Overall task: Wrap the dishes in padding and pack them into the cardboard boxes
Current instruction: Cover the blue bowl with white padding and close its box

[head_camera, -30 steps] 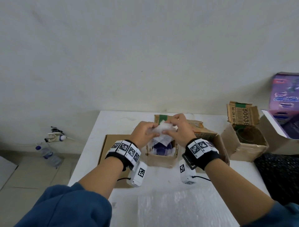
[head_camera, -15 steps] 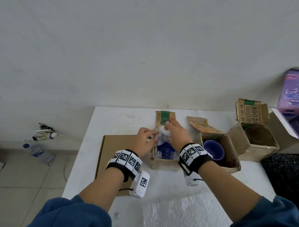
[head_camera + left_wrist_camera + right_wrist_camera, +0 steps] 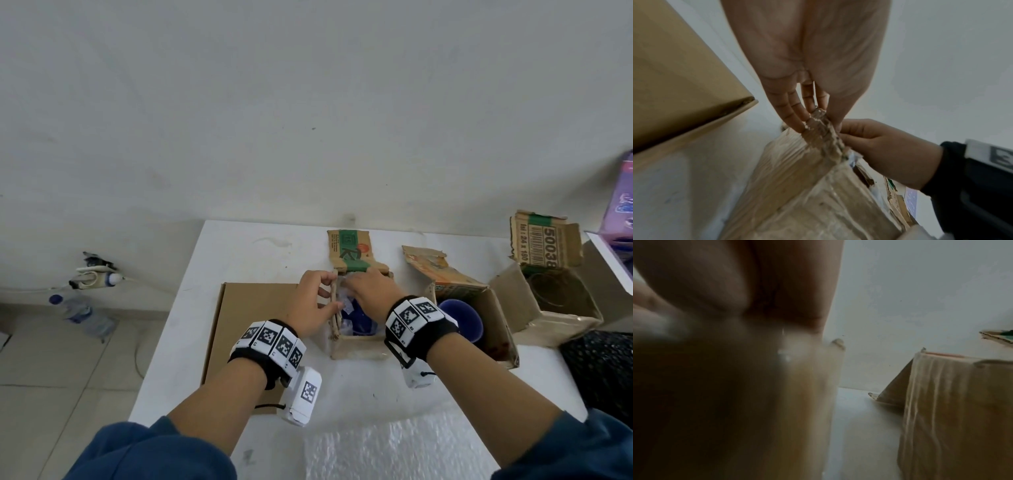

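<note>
Head view: three small open cardboard boxes are counted on the white table, set in a row. The left box holds a blue dish wrapped in clear crinkled padding; the middle box holds a second blue dish, unwrapped; the right box has something round and dark inside that cannot be made out. One flat cardboard sheet lies left of the row, and one sheet of bubble wrap is spread at the near edge.

The left wall of the left box is pinched by the left hand, thumb inside and fingers outside, as the left wrist view confirms at the ragged corrugated edge. The right hand is lowered into the same box over the padding; whether its fingers are curled or straight cannot be told, and the right wrist view is blurred.

A plain grey-white wall stands behind the table. On the tiled floor to the left one plastic bottle is lying. A purple carton is partly seen at the far right. The boxes are worn, creased and taped.
</note>
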`<state>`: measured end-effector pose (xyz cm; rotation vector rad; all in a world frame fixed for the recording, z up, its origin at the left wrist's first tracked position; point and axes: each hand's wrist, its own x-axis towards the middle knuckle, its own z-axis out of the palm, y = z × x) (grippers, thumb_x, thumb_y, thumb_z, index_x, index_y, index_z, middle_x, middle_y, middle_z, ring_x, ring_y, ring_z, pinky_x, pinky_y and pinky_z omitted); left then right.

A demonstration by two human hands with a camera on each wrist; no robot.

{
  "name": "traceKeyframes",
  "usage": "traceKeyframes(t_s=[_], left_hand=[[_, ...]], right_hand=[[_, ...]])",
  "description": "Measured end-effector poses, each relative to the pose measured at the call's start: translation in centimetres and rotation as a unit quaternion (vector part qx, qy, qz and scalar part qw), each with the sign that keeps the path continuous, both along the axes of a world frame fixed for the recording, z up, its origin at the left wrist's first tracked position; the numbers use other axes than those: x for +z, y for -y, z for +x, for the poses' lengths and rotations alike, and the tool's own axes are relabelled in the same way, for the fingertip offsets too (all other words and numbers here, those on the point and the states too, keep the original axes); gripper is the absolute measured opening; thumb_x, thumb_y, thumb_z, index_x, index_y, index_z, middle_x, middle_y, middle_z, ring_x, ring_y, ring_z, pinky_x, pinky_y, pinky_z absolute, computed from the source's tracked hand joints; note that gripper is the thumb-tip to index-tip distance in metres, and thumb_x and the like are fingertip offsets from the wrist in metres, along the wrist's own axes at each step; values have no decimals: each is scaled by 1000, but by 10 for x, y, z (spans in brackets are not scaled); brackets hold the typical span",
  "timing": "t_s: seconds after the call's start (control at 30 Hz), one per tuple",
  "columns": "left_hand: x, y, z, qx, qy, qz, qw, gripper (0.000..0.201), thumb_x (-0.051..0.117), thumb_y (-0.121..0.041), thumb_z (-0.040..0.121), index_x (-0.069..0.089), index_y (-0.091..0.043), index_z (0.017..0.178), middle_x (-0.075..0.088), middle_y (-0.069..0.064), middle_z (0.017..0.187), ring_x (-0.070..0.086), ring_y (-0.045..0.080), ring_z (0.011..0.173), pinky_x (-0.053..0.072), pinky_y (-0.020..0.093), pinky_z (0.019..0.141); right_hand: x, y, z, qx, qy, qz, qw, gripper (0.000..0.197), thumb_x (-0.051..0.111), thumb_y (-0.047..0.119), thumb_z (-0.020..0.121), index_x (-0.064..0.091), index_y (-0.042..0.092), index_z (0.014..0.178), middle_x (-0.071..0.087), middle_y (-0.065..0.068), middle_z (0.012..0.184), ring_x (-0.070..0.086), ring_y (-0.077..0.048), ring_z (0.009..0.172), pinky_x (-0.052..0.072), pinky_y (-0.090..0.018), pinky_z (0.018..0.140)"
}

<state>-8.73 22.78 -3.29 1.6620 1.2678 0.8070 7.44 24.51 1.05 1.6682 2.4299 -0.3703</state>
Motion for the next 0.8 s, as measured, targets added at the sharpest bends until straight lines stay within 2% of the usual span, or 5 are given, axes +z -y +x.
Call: traceKeyframes(t_s=[0.13, 0.33, 0.5, 0.6, 0.8], left_hand=[[0, 0, 1, 4, -7, 10, 1000, 48, 71, -15, 81, 48, -14, 124, 45, -1, 117, 55, 13, 91, 47, 14, 70], [-1, 1, 2, 15, 7, -9, 1000, 49, 74, -14, 78, 50, -18, 120, 46, -3, 113, 58, 16, 90, 53, 30, 76], [-1, 0, 0, 8, 9, 2, 1000, 49, 73, -11, 79, 50, -14, 122, 46, -3, 115, 54, 6, 85, 47, 13, 69], [0, -1, -2, -3, 3, 0, 1000, 50, 72, -11, 80, 49, -15, 124, 46, -3, 116, 53, 6, 86, 48, 15, 71], [0, -1, 0, 5, -10, -5, 1000, 48, 70, -10, 81, 49, -16, 124, 47, -1, 119, 55, 10, 88, 49, 18, 73]], right_hand=[[-1, 0, -7, -22, -13, -35, 999, 29, 46, 8, 91, 53, 10, 119, 57, -7, 124, 49, -28, 118, 38, -36, 98], [-9, 21, 16, -184, -306, 72, 931, 25, 63, 1, 80, 54, 14, 100, 50, -2, 106, 56, -19, 93, 51, -28, 86], [-5, 29, 11, -30, -204, 12, 979, 50, 56, 10, 90, 42, 6, 138, 45, -9, 140, 39, -22, 132, 22, -20, 110], [-6, 24, 6, 7, -163, -19, 986, 52, 55, 15, 92, 38, 7, 140, 44, -10, 142, 37, -22, 134, 24, -27, 112], [-10, 9, -5, -17, -37, -44, 998, 23, 39, 16, 92, 53, 15, 111, 55, -3, 123, 47, -21, 119, 30, -38, 86]])
